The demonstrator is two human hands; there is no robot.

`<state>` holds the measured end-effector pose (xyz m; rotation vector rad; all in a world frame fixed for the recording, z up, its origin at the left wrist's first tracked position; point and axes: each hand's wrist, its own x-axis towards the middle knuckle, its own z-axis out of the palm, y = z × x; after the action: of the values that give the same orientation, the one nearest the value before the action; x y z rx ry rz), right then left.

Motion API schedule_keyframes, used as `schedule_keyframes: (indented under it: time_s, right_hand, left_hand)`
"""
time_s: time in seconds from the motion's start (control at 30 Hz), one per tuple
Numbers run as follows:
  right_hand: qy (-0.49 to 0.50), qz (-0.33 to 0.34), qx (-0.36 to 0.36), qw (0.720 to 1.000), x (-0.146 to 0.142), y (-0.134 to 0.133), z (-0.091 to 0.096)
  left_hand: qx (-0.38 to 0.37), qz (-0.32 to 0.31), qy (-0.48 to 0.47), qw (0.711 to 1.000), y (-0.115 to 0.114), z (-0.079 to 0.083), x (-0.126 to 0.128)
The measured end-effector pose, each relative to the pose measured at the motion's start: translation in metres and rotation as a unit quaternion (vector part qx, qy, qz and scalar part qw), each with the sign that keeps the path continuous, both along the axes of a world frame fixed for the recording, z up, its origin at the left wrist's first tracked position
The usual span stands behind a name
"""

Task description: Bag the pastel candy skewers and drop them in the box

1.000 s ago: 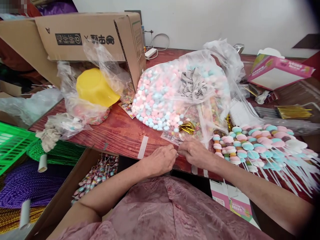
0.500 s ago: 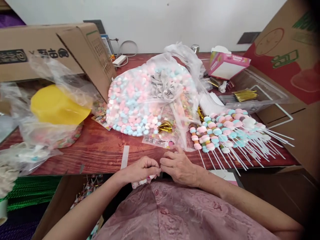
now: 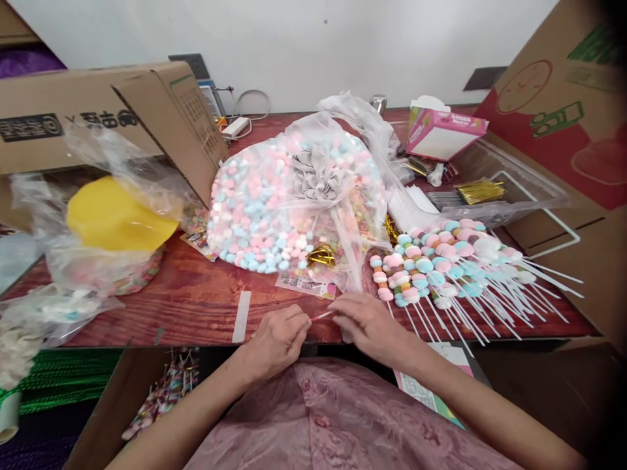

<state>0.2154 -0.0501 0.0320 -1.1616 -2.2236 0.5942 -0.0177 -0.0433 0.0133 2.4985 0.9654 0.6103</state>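
Note:
My left hand (image 3: 280, 336) is closed at the table's front edge, its fingertips pinching one end of a thin white-and-red stick (image 3: 322, 316). The stick's other end runs under the fingers of my right hand (image 3: 373, 326), which are bent over it. Most of what lies inside either hand is hidden. Just beyond my right hand lies a pile of marshmallow skewers (image 3: 445, 258) in pink, blue and white, their white sticks pointing toward the front right. A big clear bag of marshmallows (image 3: 259, 209) rests behind my hands, with gold twist ties (image 3: 321, 254) on it.
Cardboard boxes stand at the left (image 3: 147, 111) and right (image 3: 563, 124). A yellow sheet (image 3: 120, 215) in clear plastic lies at the left. A pink carton (image 3: 445, 127) and a clear tray with gold ties (image 3: 482, 190) sit at the back right. Wrapped sweets (image 3: 166, 398) fill a box below.
The pink-and-white piece under my left hand is out of sight. My hands have moved apart slightly, and the thin stick now shows between them. Both hands are turned more palm down.

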Motion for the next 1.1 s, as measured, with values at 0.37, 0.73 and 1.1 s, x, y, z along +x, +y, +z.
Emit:
schedule_keyframes:
  time_s: [0.37, 0.73, 1.1]
  right_hand:
    - [-0.258, -0.096, -0.011, 0.961, -0.01, 0.119, 0.032]
    - [-0.217, -0.158, 0.036, 0.963, -0.027, 0.111, -0.007]
    - [0.139, -0.13, -0.128, 0.973, -0.006, 0.145, 0.01]
  left_hand:
    - [-0.486, 0.267, -0.433, 0.711, 0.001, 0.013, -0.013]
    - [-0.53, 0.239, -0.537, 0.612, -0.007, 0.0, -0.02]
    - [-0.577, 0.229, -0.501, 0.603, -0.006, -0.001, -0.015]
